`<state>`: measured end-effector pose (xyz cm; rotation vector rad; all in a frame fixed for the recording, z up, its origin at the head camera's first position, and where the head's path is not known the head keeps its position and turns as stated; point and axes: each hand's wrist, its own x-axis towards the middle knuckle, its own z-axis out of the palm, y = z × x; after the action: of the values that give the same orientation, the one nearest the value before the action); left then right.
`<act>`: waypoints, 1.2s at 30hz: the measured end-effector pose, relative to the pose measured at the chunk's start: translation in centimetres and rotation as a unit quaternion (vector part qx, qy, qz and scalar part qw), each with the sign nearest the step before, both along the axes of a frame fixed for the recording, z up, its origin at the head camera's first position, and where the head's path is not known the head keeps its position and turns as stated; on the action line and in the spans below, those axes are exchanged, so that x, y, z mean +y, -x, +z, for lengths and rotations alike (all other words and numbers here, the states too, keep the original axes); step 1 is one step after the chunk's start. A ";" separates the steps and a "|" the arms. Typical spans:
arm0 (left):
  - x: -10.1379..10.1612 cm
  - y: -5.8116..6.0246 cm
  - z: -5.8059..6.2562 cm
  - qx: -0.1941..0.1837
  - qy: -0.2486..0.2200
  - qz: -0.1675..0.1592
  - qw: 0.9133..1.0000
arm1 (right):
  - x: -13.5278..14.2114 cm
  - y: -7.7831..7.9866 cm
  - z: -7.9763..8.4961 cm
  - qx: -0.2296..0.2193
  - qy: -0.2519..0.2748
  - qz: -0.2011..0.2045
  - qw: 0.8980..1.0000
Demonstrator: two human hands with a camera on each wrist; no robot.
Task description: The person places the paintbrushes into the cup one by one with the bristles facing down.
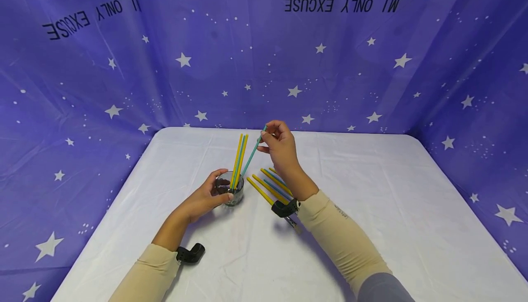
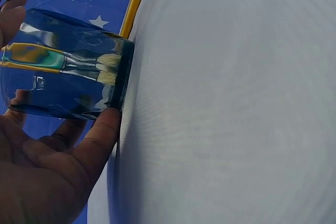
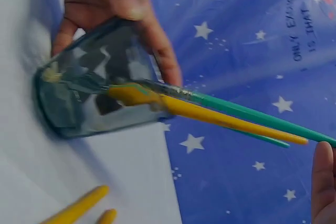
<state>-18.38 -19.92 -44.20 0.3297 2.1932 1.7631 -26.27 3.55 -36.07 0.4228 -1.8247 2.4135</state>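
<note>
My left hand (image 1: 203,201) grips a clear, bluish glass (image 1: 236,200), fingers round its side and the thumb at the near rim. Inside stand yellow- and green-handled paintbrushes (image 1: 238,160), bristles down; the left wrist view shows their pale bristles (image 2: 108,69) near the glass bottom. Over the glass's right side, my right hand (image 1: 282,150) pinches a green paintbrush (image 1: 253,154) near the top of its handle. That brush slants down to the left, and its lower end reaches the glass mouth in the right wrist view.
Several yellow and blue paintbrushes (image 1: 264,189) lie on the white-covered table (image 1: 350,164) right of the glass, partly hidden beneath my right wrist. Each wrist wears a black camera mount (image 1: 191,253). A purple star-printed curtain (image 1: 264,63) hangs along the back and sides.
</note>
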 end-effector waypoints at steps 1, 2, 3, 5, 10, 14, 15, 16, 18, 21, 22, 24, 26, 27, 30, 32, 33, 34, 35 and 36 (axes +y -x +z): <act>0.0 0.0 0.0 0.000 0.000 0.000 1.000 | -0.3 -0.1 -0.2 0.001 -0.010 0.002 1.000; 0.0 0.0 0.0 0.000 -0.001 -0.001 1.000 | -0.5 -0.2 -0.4 0.002 -0.018 0.004 1.000; 0.0 0.0 0.0 0.000 -0.003 -0.001 1.000 | -0.8 -0.2 -0.7 0.004 -0.027 0.007 1.000; 0.0 0.0 0.0 0.000 -0.005 -0.002 1.000 | -1.2 -0.4 -1.1 0.009 -0.043 0.012 0.999; 0.1 0.0 0.1 -0.003 -0.010 -0.002 1.000 | -2.2 -0.8 -2.1 0.017 -0.079 0.013 0.997; 0.0 0.0 0.0 -0.006 -0.009 -0.002 1.000 | -2.7 -1.1 -2.5 0.018 -0.094 0.003 0.995; 0.0 0.0 0.0 -0.006 -0.009 -0.002 1.000 | -2.8 -1.2 -2.5 0.019 -0.093 0.000 0.995; 0.0 0.0 0.0 -0.006 -0.008 -0.002 1.000 | -2.9 -1.2 -2.6 0.019 -0.091 -0.001 0.996; 0.0 0.0 0.0 -0.005 -0.008 -0.002 1.000 | -2.9 -1.1 -2.6 0.020 -0.092 -0.003 0.996; 0.0 0.0 0.0 -0.006 -0.008 -0.002 1.000 | -2.8 -0.9 -2.8 0.018 -0.093 -0.001 0.995; 0.0 0.0 0.0 -0.007 -0.008 -0.003 1.000 | -2.7 -0.8 -2.8 0.016 -0.093 0.001 0.996; 0.0 0.1 0.0 -0.008 -0.007 -0.002 1.000 | -2.5 -0.6 -2.9 0.012 -0.092 0.004 0.996; 0.0 0.1 0.0 -0.007 -0.005 -0.002 1.000 | -2.2 -0.4 -2.9 0.009 -0.092 0.008 0.996; 0.1 0.1 0.0 -0.006 -0.004 -0.002 1.000 | -2.0 -0.4 -2.9 0.006 -0.092 0.009 0.996; 0.1 0.2 0.0 -0.002 -0.002 -0.002 1.000 | -1.3 -0.1 -2.8 -0.004 -0.101 0.004 0.995; 0.1 0.1 0.0 0.000 -0.002 -0.003 1.000 | -0.6 0.2 -2.8 -0.015 -0.118 0.002 0.993; 0.1 0.1 0.0 0.000 -0.005 -0.003 1.000 | -0.3 0.3 -2.8 -0.022 -0.127 0.005 0.992; 0.1 0.1 0.0 0.000 -0.005 -0.003 1.000 | 0.0 0.5 -2.9 -0.031 -0.138 0.009 0.990; 0.1 0.1 0.0 -0.001 -0.006 -0.003 1.000 | 0.4 0.8 -3.0 -0.039 -0.152 0.015 0.988; 0.0 0.0 0.0 0.000 -0.005 -0.003 1.000 | 0.8 1.0 -3.2 -0.048 -0.164 0.024 0.985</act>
<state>-18.41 -19.89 -44.16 0.3371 2.1816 1.7705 -27.26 4.30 -39.23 0.3827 -2.2906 2.1981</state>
